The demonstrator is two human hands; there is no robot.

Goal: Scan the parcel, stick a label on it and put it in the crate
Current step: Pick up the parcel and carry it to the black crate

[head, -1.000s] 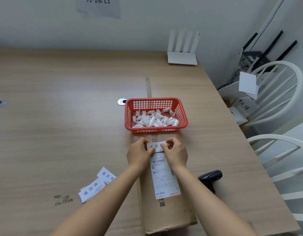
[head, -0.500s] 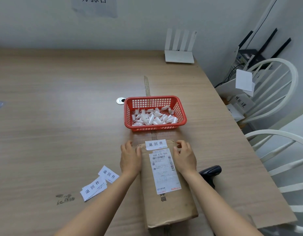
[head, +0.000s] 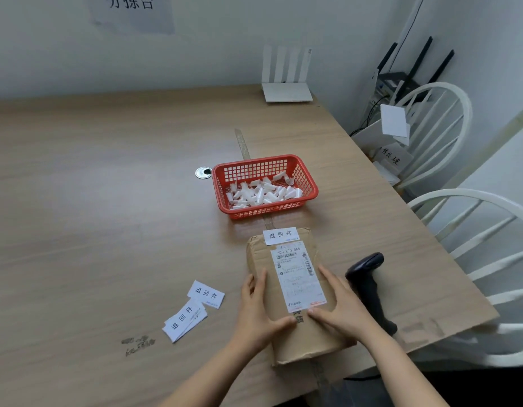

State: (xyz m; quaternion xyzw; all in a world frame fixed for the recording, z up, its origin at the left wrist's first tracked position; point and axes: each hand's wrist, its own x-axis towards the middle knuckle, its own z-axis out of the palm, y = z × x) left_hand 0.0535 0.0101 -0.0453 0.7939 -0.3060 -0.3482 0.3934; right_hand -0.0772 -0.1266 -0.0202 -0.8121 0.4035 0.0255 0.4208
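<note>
Hands: the left hand (head: 259, 306) and right hand (head: 339, 304) lie flat on either side of the parcel, fingers spread and thumbs meeting across its top near the lower end of the shipping slip; they clasp it from both flanks and neither is clenched.
Parcel: the long brown paper-wrapped parcel (head: 295, 327) lies on the wooden table (head: 107, 201), its near end by the table's front edge, its far end pointing at the basket.
Label: the small white return label with three printed characters (head: 281, 235) sits stuck at the parcel's far end, just above the white shipping slip with barcodes (head: 297, 274).
What changed: a second ago both hands were pressing that label down at the far end; now they have slid back along the sides to the middle. I judge the sticking done and the lift into the crate next.
Scanner: the black handheld barcode scanner (head: 369, 284) lies just right of the parcel, untouched.
Spare labels: a loose pile of white return labels (head: 192, 309) rests to the left, as before.
Basket: the red plastic mesh basket (head: 264, 186) holding small white scraps stands just beyond the parcel, unmoved.
Crate: I cannot tell where it is; the basket looks too small.
</note>
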